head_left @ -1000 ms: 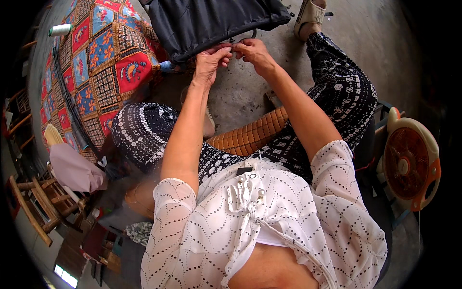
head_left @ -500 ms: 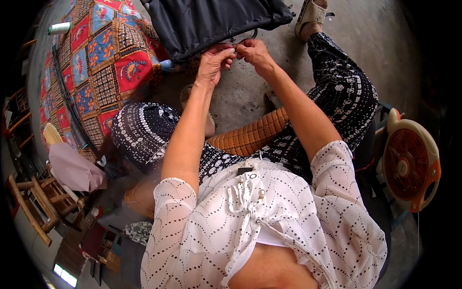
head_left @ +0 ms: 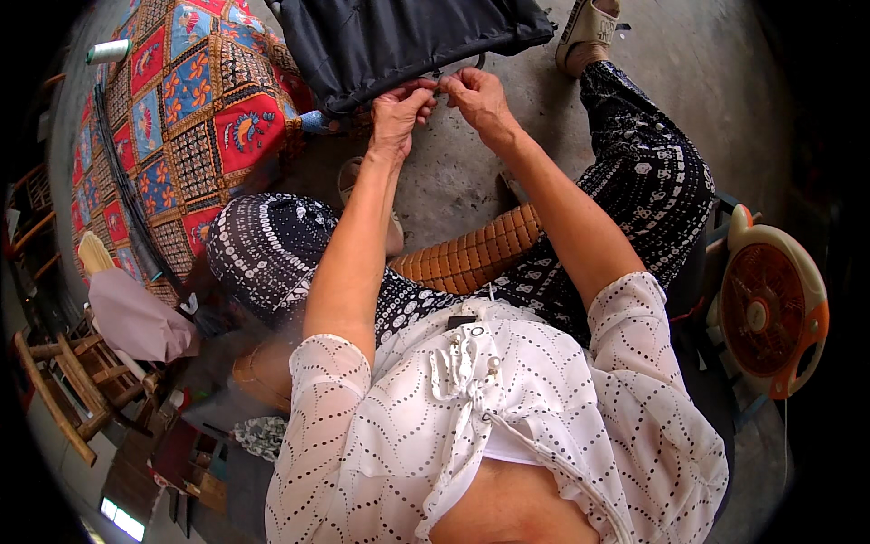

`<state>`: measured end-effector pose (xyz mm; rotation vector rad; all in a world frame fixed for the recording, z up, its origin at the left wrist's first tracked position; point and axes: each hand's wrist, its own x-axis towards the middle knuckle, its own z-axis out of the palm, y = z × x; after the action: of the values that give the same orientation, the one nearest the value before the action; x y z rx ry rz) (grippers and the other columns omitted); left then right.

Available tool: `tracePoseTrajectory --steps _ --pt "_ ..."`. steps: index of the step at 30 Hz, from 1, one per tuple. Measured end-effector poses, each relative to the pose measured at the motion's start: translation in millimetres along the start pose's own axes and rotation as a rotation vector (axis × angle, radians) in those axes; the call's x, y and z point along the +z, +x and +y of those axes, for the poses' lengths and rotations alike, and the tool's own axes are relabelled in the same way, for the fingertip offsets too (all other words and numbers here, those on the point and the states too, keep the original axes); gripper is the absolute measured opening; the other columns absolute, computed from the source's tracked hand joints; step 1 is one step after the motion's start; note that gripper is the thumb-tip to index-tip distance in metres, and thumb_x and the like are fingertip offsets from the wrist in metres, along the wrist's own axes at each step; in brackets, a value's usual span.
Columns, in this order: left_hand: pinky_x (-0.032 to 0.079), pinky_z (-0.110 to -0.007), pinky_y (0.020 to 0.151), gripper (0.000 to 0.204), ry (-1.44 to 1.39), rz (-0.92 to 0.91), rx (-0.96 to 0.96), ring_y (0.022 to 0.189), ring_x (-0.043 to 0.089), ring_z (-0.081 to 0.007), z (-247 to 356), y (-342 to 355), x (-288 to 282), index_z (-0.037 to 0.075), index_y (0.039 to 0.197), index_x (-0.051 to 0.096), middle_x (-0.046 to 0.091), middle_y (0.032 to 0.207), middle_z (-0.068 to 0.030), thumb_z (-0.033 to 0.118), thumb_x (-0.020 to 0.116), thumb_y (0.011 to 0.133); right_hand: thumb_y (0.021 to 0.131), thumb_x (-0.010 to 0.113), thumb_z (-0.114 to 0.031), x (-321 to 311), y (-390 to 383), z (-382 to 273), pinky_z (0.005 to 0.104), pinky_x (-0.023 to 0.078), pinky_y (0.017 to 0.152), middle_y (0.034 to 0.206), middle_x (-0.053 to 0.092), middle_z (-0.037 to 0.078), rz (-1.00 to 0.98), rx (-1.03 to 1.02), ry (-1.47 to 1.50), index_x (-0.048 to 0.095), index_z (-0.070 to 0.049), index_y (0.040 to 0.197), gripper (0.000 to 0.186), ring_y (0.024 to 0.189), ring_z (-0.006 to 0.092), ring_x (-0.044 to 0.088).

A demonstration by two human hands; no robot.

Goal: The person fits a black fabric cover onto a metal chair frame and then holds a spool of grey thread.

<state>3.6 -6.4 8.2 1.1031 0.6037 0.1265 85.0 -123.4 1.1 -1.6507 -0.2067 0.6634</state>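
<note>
Both hands work close together at the near edge of a padded black fabric piece (head_left: 408,41). My left hand (head_left: 399,118) is closed, thumb pinched to fingers, at that hem; exactly what it grips is too small to make out. Just right of it, my right hand (head_left: 471,104) has its thumb and index finger pinched, the other fingers curled, on something small and hidden. A thin dark loop (head_left: 480,61) hangs from the hem just above my right hand.
Left: patchwork-patterned cloth (head_left: 181,118), white thread spool (head_left: 107,52), long black strips (head_left: 136,190), pink cloth (head_left: 140,317), wooden stool (head_left: 68,381). Right: orange-and-cream fan (head_left: 766,304). Between my legs, a brown woven seat (head_left: 462,245) on the concrete floor (head_left: 725,109).
My hands have made slight movements at the hem, my right fingertips shifting a little upward. The black piece has stayed nearly in place.
</note>
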Motion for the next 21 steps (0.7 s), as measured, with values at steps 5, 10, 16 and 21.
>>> tracePoseTrajectory --steps 5,10,16,21 --pt "0.039 -0.018 0.049 0.012 -0.024 -0.011 0.012 0.057 0.052 -0.0074 -2.7 0.6 0.5 0.003 0.086 0.063 0.060 0.071 -0.0012 0.011 0.061 0.077 0.075 0.056 -0.026 0.8 2.4 1.5 0.0284 0.041 0.053 0.060 0.055 0.006 -0.004 -0.090 -0.055 0.058 0.002 0.074 0.028 0.056 0.0134 0.049" --pt "0.039 -0.019 0.050 0.010 -0.038 -0.051 0.030 0.060 0.052 -0.0082 0.4 -0.7 3.3 0.004 0.085 0.063 0.060 0.071 -0.0010 0.010 0.062 0.077 0.077 0.055 -0.024 4.6 2.5 -4.8 0.0265 0.040 0.054 0.065 0.057 0.005 -0.049 -0.098 0.158 0.059 0.000 0.073 0.025 0.062 0.0111 0.052" --pt "0.040 -0.019 0.048 0.009 -0.384 0.118 -0.256 0.059 0.051 -0.0100 -4.3 5.2 2.8 0.001 0.082 0.059 0.059 0.072 -0.0052 0.009 0.061 0.077 0.077 0.052 -0.016 -0.9 1.9 -5.5 0.0239 0.038 0.055 0.075 0.059 0.004 -0.051 0.318 0.319 0.059 -0.003 0.082 0.015 0.067 0.0130 0.055" --pt "0.037 -0.018 0.042 0.009 -0.541 0.137 -0.523 0.055 0.048 -0.0100 -4.5 18.7 -1.3 -0.001 0.079 0.055 0.054 0.069 -0.0055 0.006 0.059 0.078 0.079 0.052 -0.015 -0.4 9.1 -6.5 0.0266 0.039 0.062 0.083 0.060 0.003 -0.212 0.368 0.407 0.059 -0.005 0.088 0.015 0.078 0.0136 0.055"
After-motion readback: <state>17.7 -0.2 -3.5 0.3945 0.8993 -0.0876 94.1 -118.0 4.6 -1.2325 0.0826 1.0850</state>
